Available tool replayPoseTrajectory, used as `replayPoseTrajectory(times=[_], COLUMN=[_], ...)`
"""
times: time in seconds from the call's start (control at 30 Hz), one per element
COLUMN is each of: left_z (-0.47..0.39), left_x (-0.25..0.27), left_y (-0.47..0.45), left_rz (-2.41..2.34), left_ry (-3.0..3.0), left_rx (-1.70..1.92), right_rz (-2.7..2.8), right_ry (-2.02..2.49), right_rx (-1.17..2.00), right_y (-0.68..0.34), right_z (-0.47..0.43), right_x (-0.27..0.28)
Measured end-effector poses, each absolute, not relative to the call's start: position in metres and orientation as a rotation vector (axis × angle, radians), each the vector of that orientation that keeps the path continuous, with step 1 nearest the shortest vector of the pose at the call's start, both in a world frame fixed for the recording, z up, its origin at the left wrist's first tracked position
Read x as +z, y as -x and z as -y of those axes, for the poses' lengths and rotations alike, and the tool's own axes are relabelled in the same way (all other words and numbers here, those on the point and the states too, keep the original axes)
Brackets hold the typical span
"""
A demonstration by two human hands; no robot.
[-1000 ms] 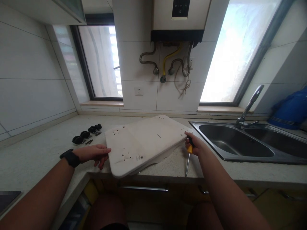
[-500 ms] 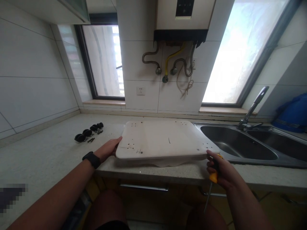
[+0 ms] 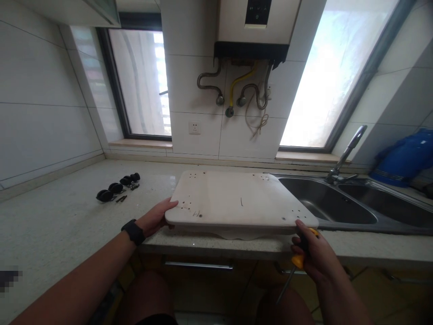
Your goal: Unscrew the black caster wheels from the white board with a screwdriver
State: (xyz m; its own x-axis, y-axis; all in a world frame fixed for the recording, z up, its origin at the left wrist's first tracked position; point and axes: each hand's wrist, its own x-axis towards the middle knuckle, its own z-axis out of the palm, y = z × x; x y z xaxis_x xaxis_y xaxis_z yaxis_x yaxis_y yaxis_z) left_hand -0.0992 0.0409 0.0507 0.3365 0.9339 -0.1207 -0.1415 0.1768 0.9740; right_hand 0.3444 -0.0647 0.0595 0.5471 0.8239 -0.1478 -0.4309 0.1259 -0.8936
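Observation:
A white board with rounded corners point(image 3: 230, 196) lies on the countertop, small screw holes clustered near its corners. Below its front edge shows a white wavy-edged part. My left hand point(image 3: 158, 215) grips the board's front left corner, thumb on top and fingers beneath. At the front right corner, my right hand point(image 3: 313, 248) is wrapped round a screwdriver point(image 3: 298, 260) with a yellow and black handle, its shaft pointing down. The thumb of that hand presses on the board's edge.
Several black caster wheels point(image 3: 115, 188) stand on the countertop point(image 3: 67, 225) at the left, with loose screws point(image 3: 121, 198) beside them. To the right are a double steel sink point(image 3: 324, 198), a faucet point(image 3: 348, 153) and a blue object point(image 3: 402, 158). A water heater point(image 3: 257, 27) hangs above.
The board has shifted slightly to the right and toward me, both hands moving with it. My left thumb now lies further over its top. The camera view has shifted a little.

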Motion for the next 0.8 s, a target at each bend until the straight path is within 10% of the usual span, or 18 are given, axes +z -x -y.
replayPoseTrajectory(times=[0.8], left_z=[-0.055], left_x=[0.065], left_y=[0.098], left_rz=[-1.107], left_ry=[-1.065], left_rx=[1.077], right_rz=[0.548], right_ry=[1.171], right_rx=[1.01], right_y=[-0.341], right_z=[0.006], right_x=[0.052])
